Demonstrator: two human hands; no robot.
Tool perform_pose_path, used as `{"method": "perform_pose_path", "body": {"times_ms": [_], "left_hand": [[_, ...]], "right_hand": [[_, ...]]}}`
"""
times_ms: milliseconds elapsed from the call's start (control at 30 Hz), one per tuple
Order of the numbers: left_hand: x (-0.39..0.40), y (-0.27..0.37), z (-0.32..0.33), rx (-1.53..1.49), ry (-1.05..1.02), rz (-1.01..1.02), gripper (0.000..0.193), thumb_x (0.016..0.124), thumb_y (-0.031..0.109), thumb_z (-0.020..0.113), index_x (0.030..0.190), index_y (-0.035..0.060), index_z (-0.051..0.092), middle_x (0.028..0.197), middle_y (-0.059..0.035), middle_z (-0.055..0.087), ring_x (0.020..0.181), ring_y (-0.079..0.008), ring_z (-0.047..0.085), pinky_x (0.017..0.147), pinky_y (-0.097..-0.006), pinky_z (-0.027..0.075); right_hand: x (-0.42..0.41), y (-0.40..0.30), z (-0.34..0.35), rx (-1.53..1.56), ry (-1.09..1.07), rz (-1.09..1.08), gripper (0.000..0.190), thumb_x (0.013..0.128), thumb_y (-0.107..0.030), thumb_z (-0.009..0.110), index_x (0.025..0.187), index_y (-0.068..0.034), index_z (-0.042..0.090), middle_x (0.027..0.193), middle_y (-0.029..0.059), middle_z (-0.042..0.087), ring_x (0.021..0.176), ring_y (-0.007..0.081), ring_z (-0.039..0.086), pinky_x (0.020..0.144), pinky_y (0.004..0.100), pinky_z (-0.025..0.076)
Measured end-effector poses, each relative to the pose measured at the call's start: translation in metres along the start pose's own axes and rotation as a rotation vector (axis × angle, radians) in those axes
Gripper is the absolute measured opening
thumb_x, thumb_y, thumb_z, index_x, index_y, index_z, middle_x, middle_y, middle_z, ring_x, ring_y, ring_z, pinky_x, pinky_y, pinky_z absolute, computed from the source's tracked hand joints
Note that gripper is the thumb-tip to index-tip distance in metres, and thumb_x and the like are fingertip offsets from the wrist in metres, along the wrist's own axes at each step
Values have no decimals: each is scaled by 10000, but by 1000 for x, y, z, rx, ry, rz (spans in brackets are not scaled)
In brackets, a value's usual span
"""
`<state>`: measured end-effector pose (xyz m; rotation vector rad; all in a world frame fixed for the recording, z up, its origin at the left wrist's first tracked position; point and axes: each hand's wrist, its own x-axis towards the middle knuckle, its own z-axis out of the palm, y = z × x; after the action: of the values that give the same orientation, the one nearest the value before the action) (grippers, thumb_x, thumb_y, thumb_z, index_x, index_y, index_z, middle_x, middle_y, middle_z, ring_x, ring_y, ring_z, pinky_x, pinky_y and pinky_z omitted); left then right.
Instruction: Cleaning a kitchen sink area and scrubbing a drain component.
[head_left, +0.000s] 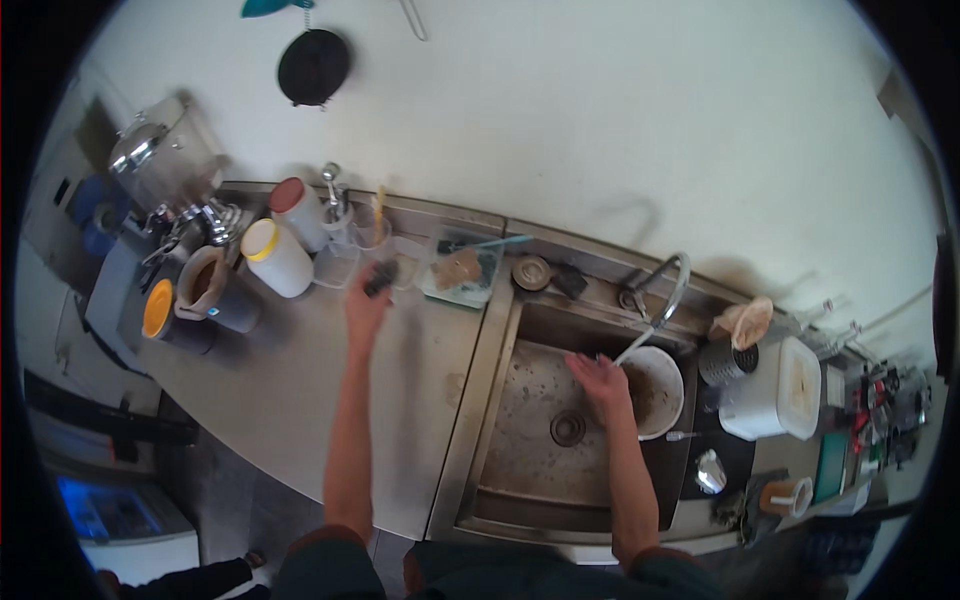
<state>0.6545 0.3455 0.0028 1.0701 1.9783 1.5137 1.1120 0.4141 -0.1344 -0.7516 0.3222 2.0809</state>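
My left hand (367, 300) is raised over the steel counter, its fingers closed on a small dark scouring pad (381, 277). Over the sink (555, 405), my right hand (602, 381) is spread with nothing in it, at the left rim of a white bowl (667, 390) with brownish liquid inside. Water runs from the curved faucet (679, 277) down beside that hand. Behind my left hand is a clear container (465, 266) holding a tan sponge or cloth, its exact kind unclear.
White jars with a yellow lid (261, 240) and a red lid (287, 196), and dark pitchers (240, 304), line the left counter. Right of the sink are a perforated metal cylinder (727, 364), a white lidded bin (765, 397) and an amber cup (780, 496). Another person's leg (202, 579) shows at lower left.
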Motion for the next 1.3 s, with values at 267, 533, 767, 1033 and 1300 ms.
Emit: {"method": "perform_pose_path", "body": {"times_ms": [267,533,767,1033,1300], "left_hand": [[101,-109,-18,312,-19,-26,549,674,124,659,1209,36,571,917,-176,654,758,-245,643,686,-331,507],[54,-69,2,359,184,175,406,764,151,661,1138,14,579,992,-190,623,925,-292,605,814,-368,475],[-167,15,170,-510,-305,-301,208,928,190,530,1066,38,566,1007,-64,580,940,-150,550,835,-292,455],[-192,48,318,-1249,-642,-1128,306,897,246,340,874,39,565,858,-162,603,794,-301,591,761,-430,491],[-180,30,363,-935,-359,-935,239,862,148,361,651,128,472,676,-24,539,667,-209,548,667,-358,476]], "right_hand": [[4,45,49,17,6,118,658,998,-352,247,1387,139,46,1478,293,81,1375,406,146,1126,498,190],[10,25,-12,117,208,-204,328,970,-204,334,1077,47,516,1044,209,586,990,341,561,849,413,488],[1,33,-3,-108,-131,-446,204,948,-212,453,877,-41,538,797,82,550,771,233,530,646,332,416],[-24,49,20,-250,-94,-793,321,961,-245,473,1045,54,555,1011,164,613,954,287,594,863,393,492],[-25,37,43,-293,-8,-796,333,963,-280,469,1050,21,585,974,111,633,898,198,613,829,311,483]]}}
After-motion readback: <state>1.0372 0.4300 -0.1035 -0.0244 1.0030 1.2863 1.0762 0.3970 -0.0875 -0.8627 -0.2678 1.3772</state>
